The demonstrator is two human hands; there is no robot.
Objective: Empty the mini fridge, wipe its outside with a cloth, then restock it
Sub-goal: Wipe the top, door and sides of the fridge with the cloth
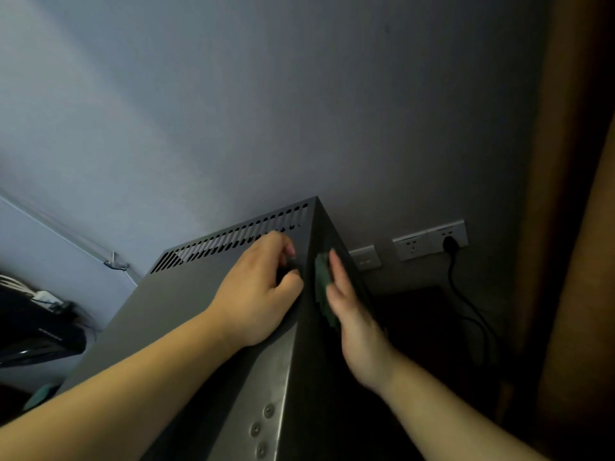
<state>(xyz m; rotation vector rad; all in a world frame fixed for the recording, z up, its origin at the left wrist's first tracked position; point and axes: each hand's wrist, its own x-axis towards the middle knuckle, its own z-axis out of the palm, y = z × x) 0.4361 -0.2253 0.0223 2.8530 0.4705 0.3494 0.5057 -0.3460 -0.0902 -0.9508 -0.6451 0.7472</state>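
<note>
Two bare arms point(139, 384) reach over the gray mini fridge point(186, 314), which stands by the wall near the sockets point(429, 241). The left hand point(263, 291) rests on its top by the right edge, fingers curled in on nothing. The right hand point(347, 304), fingers straight, presses a green cloth point(321, 284) flat on the fridge's right side

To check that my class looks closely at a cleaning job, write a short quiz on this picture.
1. True or false: the right hand presses the green cloth against the top of the mini fridge.
2. Which hand rests on the fridge's top? A) left hand B) right hand C) neither
3. Fill in: the black plug sits in a wall ____.

Key: 1 false, it presses on the right side; 2 A; 3 socket.
</note>
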